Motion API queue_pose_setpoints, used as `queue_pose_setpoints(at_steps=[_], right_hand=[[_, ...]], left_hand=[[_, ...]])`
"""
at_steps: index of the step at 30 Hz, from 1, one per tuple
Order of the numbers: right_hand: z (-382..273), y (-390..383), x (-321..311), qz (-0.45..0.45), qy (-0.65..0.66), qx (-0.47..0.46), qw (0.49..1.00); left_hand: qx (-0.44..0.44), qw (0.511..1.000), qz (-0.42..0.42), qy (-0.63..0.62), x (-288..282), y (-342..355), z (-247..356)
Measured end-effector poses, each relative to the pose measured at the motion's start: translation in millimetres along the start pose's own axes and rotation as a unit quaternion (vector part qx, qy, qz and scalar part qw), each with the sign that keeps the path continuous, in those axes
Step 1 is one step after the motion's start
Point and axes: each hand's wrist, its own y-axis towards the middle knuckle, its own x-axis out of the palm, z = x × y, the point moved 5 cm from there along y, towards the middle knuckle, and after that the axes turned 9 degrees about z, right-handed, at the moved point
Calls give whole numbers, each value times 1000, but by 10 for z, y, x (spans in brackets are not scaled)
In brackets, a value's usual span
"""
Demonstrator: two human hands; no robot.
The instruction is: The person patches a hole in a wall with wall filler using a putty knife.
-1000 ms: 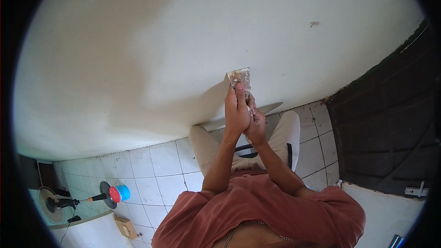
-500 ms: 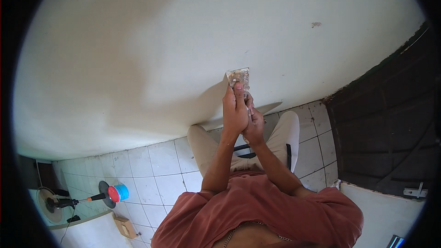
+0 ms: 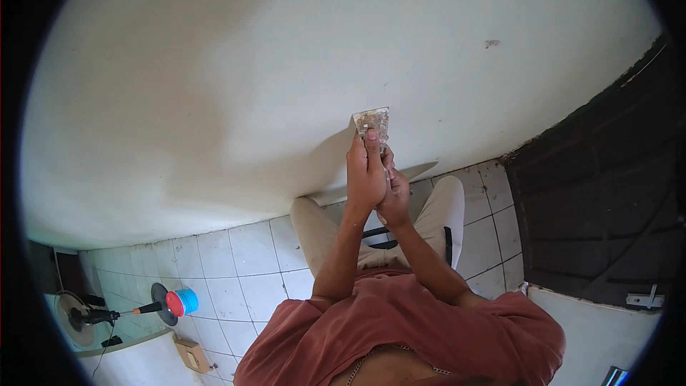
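A scraper (image 3: 371, 121) with a flat, stained metal blade has its straight far edge at the white wall (image 3: 286, 43). My left hand (image 3: 365, 175) is closed round it, the thumb lying along the blade. Just below and to the right, my right hand (image 3: 395, 196) is closed on the scraper's handle end. Most of the handle is hidden by my fingers. The wall carries a small chipped patch (image 3: 492, 43) to the upper right and a faint mark ahead of the blade.
At lower left, a blue and red tub (image 3: 181, 302) stands beside a standing fan (image 3: 80, 317) on the tiled floor (image 3: 236, 264). A cardboard box (image 3: 191, 355) lies near it. To the right is a dark door (image 3: 600, 193) with a metal latch (image 3: 644, 300).
Hardly anything differs. The wall marks and the floor things sit slightly shifted in the picture, while both hands keep their hold on the scraper.
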Motion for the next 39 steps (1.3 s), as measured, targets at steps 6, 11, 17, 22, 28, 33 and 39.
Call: queue_pose_setpoints(at_steps=[6,11,17,22,28,33,39], right_hand=[[-540,232,332,-87,-81,-113,986],[-594,108,360,-115,-125,-120,978],[-62,-284,-177,29,-97,-7,995],[-187,-213,-58,19,-112,12,994],[-117,-186,-99,27,-33,78,996],[-201,-172,5,40,-54,35,997],[-176,-134,-45,44,-35,35,998]], left_hand=[[28,999,3,-24,142,162,699],[65,997,9,-28,120,102,830],[-60,998,-3,-2,-34,-289,-61],[-56,998,-5,-31,3,-134,30],[-66,997,-12,-37,44,-108,94],[-59,997,-19,-49,46,-101,126],[-57,998,-27,-15,95,-75,8]])
